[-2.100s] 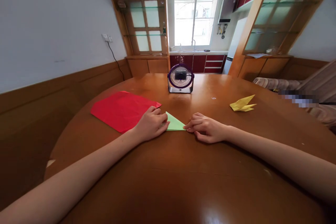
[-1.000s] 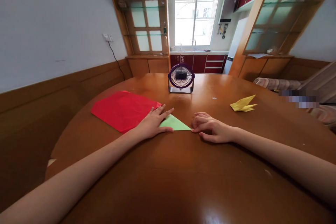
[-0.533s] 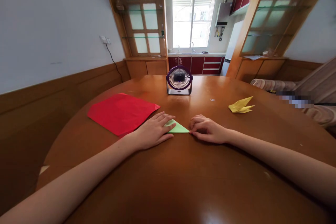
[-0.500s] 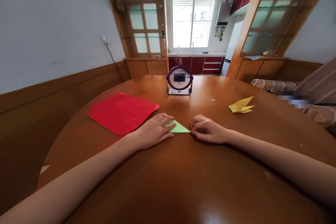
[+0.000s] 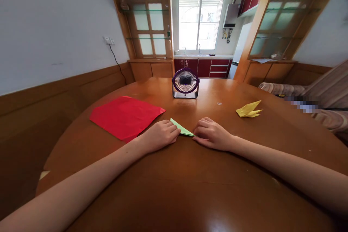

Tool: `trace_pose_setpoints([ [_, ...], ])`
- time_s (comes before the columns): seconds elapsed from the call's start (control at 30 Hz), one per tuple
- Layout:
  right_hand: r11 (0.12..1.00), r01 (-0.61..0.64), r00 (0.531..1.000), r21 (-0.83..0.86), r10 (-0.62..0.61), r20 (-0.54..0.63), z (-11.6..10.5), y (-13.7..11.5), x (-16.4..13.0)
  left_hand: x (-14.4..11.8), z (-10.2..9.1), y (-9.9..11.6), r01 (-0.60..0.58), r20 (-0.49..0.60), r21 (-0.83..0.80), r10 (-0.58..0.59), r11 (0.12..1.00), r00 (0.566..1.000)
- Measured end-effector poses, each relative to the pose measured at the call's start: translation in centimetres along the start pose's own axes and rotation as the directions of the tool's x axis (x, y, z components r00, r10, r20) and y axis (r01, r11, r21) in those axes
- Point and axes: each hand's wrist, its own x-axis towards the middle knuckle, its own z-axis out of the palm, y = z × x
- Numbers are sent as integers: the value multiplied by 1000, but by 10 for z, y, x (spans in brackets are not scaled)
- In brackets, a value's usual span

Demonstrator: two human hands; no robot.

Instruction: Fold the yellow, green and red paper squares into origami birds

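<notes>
On the brown, round-edged wooden table (image 5: 174,188), folded light-green triangular paper (image 5: 185,132) is lying well in from the far edge.
The left hand's (image 5: 163,134) grip is clasping it; the right hand (image 5: 210,133) is pinching its tip.

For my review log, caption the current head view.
Left hand and right hand hold a folded green paper triangle beside a large red paper sheet.

Left hand (image 5: 162,135) has curled over green paper (image 5: 183,130)
</notes>
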Motion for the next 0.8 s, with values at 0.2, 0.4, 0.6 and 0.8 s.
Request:
trace_pose_setpoints([
  [0.2, 991, 44, 993, -124, -57, -108, -3, -1, -1, 2, -8, 0, 107, -190, -70, -118, 992, 975],
  [0.4, 991, 61, 987, -116, -78, -143, -13, 3, -1, -5, -14, -9, 184, -277, -172, -227, 968, 934],
  [0.6, 973, -101, 989, 208, 121, -86, -26, 4, 4, -8, -17, -13, 381, -177, -557, -553, 738, 814],
  [0.8, 682, -390, 907, 618, 400, 131, -38, 0, 14, -1, -27, -4, 558, -93, -678, -809, 478, 580],
])
